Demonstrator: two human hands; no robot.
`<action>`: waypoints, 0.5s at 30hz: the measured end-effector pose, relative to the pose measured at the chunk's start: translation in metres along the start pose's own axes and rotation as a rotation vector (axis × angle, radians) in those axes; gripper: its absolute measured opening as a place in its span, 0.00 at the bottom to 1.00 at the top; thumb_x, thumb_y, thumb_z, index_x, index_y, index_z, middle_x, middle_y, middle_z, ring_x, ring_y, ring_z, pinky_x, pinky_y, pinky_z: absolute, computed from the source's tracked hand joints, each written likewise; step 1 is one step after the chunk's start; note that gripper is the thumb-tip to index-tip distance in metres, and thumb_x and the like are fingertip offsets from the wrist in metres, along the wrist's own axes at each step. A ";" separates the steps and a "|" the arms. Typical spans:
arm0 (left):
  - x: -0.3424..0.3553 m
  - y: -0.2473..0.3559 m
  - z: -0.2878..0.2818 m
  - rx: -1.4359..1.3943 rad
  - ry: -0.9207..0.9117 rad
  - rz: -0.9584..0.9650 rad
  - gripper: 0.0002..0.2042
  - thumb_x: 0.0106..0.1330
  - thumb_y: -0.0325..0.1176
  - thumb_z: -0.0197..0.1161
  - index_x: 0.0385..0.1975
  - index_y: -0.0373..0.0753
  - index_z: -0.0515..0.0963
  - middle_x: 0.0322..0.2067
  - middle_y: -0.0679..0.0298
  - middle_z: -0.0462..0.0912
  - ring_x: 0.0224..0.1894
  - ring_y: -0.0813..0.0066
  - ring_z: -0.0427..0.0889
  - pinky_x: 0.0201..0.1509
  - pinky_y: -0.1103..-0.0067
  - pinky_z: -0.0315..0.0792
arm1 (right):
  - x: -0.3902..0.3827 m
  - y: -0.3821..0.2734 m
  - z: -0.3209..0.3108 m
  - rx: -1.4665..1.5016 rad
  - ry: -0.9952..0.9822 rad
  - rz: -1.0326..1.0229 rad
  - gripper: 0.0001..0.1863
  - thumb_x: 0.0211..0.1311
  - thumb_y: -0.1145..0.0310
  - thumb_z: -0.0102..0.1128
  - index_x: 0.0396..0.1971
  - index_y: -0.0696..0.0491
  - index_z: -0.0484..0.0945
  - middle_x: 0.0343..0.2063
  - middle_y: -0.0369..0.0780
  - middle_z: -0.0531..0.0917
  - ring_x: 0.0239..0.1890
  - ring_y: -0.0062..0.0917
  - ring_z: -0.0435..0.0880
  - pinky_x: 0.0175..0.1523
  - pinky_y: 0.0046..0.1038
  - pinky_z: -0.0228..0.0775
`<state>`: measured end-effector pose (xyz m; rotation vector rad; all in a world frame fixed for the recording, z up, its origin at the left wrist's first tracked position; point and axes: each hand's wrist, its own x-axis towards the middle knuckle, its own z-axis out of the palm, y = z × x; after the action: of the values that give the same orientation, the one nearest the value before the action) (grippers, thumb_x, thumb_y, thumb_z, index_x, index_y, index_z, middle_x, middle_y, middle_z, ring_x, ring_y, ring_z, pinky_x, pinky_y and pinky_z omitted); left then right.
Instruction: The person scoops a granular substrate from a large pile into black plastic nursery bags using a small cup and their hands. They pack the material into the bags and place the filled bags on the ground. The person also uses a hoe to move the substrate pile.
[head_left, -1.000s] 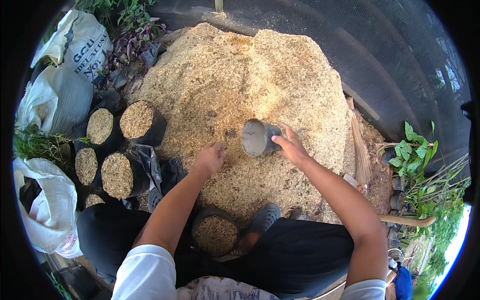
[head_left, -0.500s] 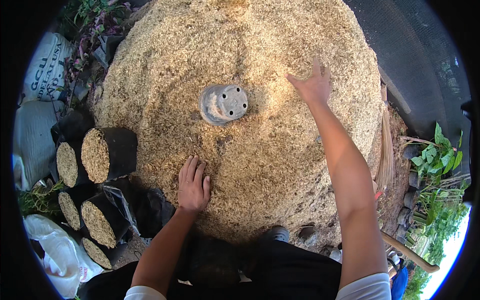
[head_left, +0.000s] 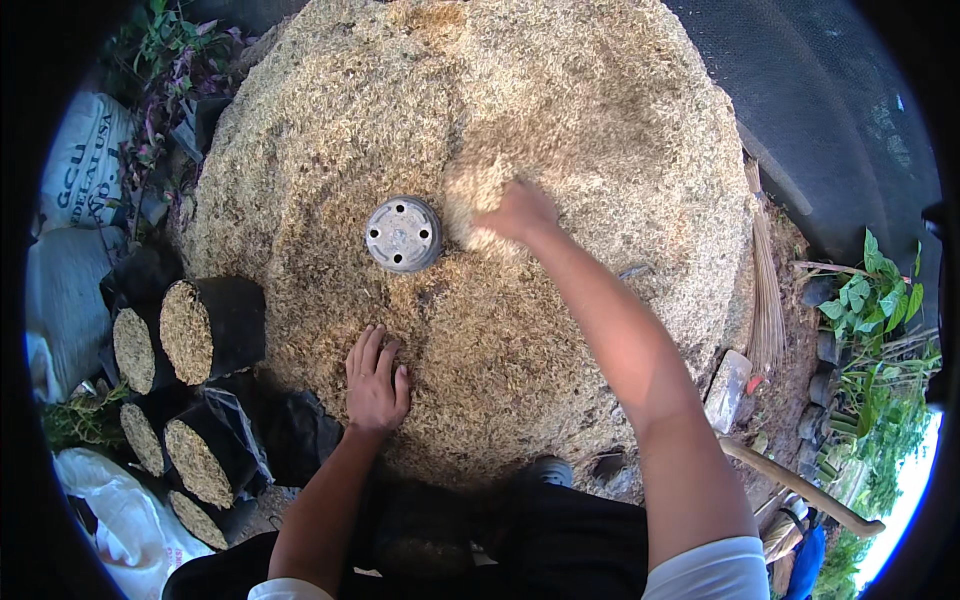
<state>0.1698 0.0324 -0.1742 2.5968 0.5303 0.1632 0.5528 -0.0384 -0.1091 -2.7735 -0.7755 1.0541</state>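
Observation:
A grey plastic pot (head_left: 403, 234) lies upside down on a broad pile of pale husk-like flakes (head_left: 620, 160), its base with several holes facing up. My left hand (head_left: 378, 385) rests palm down on the pile below the pot, fingers stretched out. Just right of the pot, my right hand (head_left: 515, 210) is down among a blurred spray of loose flakes; its fingertips are smeared and partly hidden, so I cannot tell what it holds.
Several black bags (head_left: 228, 330) filled with flakes stand at left, near white sacks (head_left: 80, 180) and plants. Dark mesh (head_left: 820, 110) curves behind the pile. At right are straw sticks (head_left: 768, 290), leafy plants (head_left: 870, 300) and a wooden handle (head_left: 800, 485). My legs are at the bottom.
The pot has gone from my right hand to upside down on the pile. My left hand has flattened onto the pile. My right hand moved from upper right leftward and down, stirring up flakes.

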 end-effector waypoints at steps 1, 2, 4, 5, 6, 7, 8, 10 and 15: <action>0.000 -0.001 0.000 -0.004 0.009 0.003 0.22 0.75 0.35 0.58 0.66 0.37 0.78 0.75 0.45 0.71 0.80 0.40 0.65 0.83 0.47 0.58 | -0.020 -0.016 0.028 0.030 0.018 -0.013 0.57 0.63 0.42 0.79 0.84 0.53 0.60 0.85 0.59 0.54 0.83 0.59 0.61 0.74 0.46 0.79; -0.001 -0.001 0.000 -0.007 0.020 0.003 0.21 0.74 0.35 0.58 0.65 0.37 0.79 0.74 0.46 0.71 0.80 0.40 0.66 0.83 0.47 0.59 | -0.031 -0.023 0.043 0.131 -0.008 -0.022 0.57 0.64 0.46 0.80 0.86 0.48 0.57 0.86 0.59 0.47 0.83 0.59 0.60 0.78 0.48 0.75; -0.002 -0.003 -0.001 -0.030 0.027 -0.005 0.21 0.72 0.34 0.58 0.64 0.38 0.80 0.74 0.48 0.72 0.79 0.41 0.67 0.82 0.48 0.60 | -0.036 -0.030 0.053 0.065 0.107 -0.002 0.52 0.66 0.50 0.79 0.85 0.44 0.61 0.84 0.52 0.58 0.72 0.44 0.77 0.65 0.42 0.82; -0.002 -0.003 -0.001 -0.045 0.032 -0.012 0.22 0.72 0.34 0.58 0.64 0.38 0.80 0.74 0.48 0.73 0.79 0.41 0.67 0.82 0.48 0.60 | -0.033 -0.025 0.048 0.110 0.076 -0.025 0.51 0.68 0.50 0.77 0.85 0.43 0.59 0.85 0.53 0.57 0.76 0.46 0.72 0.71 0.45 0.77; -0.002 -0.003 -0.001 -0.051 0.040 -0.012 0.22 0.71 0.33 0.58 0.64 0.38 0.80 0.73 0.48 0.73 0.78 0.40 0.68 0.82 0.48 0.61 | -0.028 -0.014 0.033 0.152 0.046 -0.046 0.50 0.71 0.49 0.75 0.86 0.43 0.58 0.85 0.53 0.56 0.80 0.48 0.66 0.77 0.48 0.71; -0.002 -0.003 -0.001 -0.057 0.044 -0.010 0.22 0.71 0.33 0.58 0.64 0.38 0.80 0.73 0.47 0.73 0.77 0.39 0.68 0.82 0.48 0.61 | -0.025 0.000 0.019 0.183 0.018 -0.039 0.49 0.73 0.49 0.73 0.87 0.42 0.56 0.85 0.54 0.56 0.84 0.50 0.60 0.83 0.50 0.66; -0.002 -0.003 -0.001 -0.059 0.047 -0.008 0.22 0.70 0.32 0.58 0.64 0.37 0.80 0.72 0.46 0.74 0.77 0.38 0.69 0.82 0.48 0.61 | -0.025 0.016 0.003 0.147 0.082 -0.037 0.47 0.75 0.51 0.71 0.86 0.42 0.57 0.84 0.52 0.58 0.85 0.48 0.60 0.84 0.50 0.64; -0.001 -0.003 0.000 -0.054 0.042 -0.010 0.23 0.69 0.32 0.59 0.64 0.38 0.80 0.72 0.48 0.74 0.78 0.41 0.68 0.82 0.49 0.61 | -0.027 0.052 -0.031 0.028 0.349 0.059 0.44 0.76 0.52 0.70 0.85 0.42 0.59 0.83 0.50 0.60 0.85 0.46 0.59 0.86 0.51 0.60; -0.001 -0.003 0.000 -0.044 0.040 -0.008 0.23 0.68 0.33 0.59 0.64 0.38 0.80 0.72 0.47 0.73 0.78 0.41 0.68 0.82 0.49 0.60 | -0.021 0.092 -0.068 -0.165 0.656 0.287 0.55 0.68 0.42 0.76 0.87 0.40 0.55 0.85 0.52 0.55 0.86 0.51 0.56 0.86 0.53 0.60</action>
<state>0.1678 0.0343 -0.1759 2.5532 0.5455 0.2213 0.6228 -0.1210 -0.0672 -3.1273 -0.3928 0.0487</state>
